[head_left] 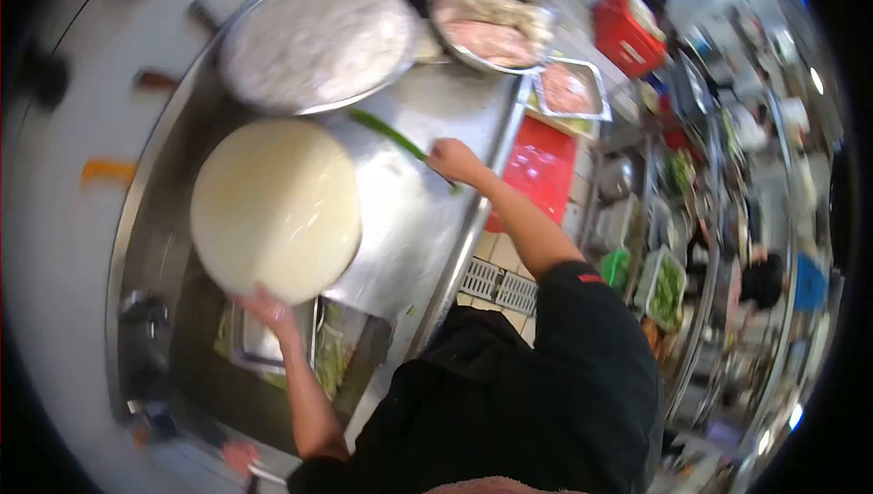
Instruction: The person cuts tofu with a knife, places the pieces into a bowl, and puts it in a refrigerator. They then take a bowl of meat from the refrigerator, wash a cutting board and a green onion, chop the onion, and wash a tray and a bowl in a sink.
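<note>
My left hand [265, 306] is at the near rim of a big round cream-coloured cutting board [277, 208], gripping its edge; the fingers are blurred. The board lies over the sink and part of the steel counter [427, 212]. My right hand [455, 160] is closed around one end of a long, slender green thing [386, 133], perhaps a vegetable; blur hides its exact kind. Its far end points toward a large bowl of whitish contents [318, 44]. Below my left hand, a metal tray [259, 339] sits in the sink beside green leafy scraps [335, 362].
Bowls of pale meat [496, 35] stand at the counter's far end, near a tray of minced meat [566, 89]. A red board or mat [536, 167] lies beyond the counter's right edge. Shelves with containers [667, 285] line the right side, where another person [762, 280] is visible.
</note>
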Action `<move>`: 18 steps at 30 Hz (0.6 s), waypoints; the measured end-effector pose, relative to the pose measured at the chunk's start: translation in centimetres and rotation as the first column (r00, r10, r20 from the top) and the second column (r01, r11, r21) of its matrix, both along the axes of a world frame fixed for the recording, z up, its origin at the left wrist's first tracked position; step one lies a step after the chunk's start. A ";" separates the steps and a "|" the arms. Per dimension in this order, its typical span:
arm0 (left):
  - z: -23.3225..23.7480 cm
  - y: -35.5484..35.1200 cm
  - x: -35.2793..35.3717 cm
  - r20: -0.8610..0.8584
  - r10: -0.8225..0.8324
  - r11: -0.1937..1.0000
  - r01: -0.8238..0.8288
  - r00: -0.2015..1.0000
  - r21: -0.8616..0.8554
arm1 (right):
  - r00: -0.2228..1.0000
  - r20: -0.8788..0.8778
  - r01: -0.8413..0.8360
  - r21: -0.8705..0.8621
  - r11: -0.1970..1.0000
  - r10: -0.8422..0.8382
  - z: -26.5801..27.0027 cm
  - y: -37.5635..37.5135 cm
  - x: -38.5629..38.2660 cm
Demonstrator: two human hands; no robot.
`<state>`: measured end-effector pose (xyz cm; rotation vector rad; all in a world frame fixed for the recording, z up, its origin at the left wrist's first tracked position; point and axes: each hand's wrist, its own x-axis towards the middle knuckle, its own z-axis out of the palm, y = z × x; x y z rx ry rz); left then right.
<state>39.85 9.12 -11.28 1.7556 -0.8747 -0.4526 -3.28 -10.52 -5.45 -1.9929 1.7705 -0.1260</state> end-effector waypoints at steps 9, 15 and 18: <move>10.1 2.8 0.0 0.164 -0.066 0.994 0.051 0.984 0.097 | 0.038 0.746 -0.211 0.656 0.724 -0.665 12.1 15.7 5.9; 13.2 4.1 0.4 -0.819 -0.364 0.902 0.386 0.443 -0.192 | 0.536 0.812 -0.418 0.492 0.764 -0.230 13.9 18.4 19.3; 16.4 4.2 2.0 -0.865 -0.430 0.895 0.246 0.258 -0.371 | 0.565 0.821 -0.619 0.358 0.699 0.079 11.7 19.6 27.5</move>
